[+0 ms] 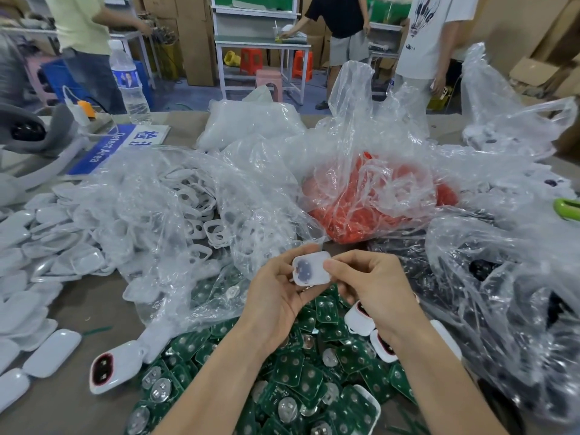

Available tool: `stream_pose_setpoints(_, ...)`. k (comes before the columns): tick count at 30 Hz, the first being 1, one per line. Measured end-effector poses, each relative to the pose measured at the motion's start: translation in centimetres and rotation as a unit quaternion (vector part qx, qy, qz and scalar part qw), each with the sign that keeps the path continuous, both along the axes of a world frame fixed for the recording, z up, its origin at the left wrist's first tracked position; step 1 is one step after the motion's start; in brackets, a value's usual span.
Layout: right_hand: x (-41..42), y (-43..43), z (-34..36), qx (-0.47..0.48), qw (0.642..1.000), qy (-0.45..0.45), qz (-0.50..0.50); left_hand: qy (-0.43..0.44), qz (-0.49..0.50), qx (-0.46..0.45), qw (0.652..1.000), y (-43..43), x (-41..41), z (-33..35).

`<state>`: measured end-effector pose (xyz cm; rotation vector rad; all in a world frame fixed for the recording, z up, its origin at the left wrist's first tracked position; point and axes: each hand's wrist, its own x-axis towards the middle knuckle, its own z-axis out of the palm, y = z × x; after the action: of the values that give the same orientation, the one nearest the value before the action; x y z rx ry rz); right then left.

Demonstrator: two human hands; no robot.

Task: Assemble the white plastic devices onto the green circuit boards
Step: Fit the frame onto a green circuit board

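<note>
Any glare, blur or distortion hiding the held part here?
Head view: even light, no hard shadows; edges bend from the wide lens; glare streaks on the clear bags; the white device in the left hand and right hand is sharp.

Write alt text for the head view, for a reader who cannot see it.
The left hand and right hand hold one white plastic device above a heap of green circuit boards. Clear plastic bags of white shells and red parts crowd the table behind.

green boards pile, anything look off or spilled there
Nothing looks broken, but the green circuit boards lie in a jumbled heap at all angles, with white devices scattered among them.
</note>
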<state>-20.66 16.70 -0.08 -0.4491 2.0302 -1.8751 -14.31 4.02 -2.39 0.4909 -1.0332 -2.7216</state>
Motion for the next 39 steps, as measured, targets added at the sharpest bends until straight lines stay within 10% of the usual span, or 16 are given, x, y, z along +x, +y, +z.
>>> stream_pose_setpoints(33,0.5,-1.0,-0.8,0.116,0.977,0.166,-0.065,0.016,0.011,-0.133,0.991,0.5,0.0,-0.1)
stream_pose_setpoints(39,0.2,-0.8,-0.6,0.027,0.998,0.019,-0.055,0.048,0.009,-0.127,0.991,0.4,0.1,0.0)
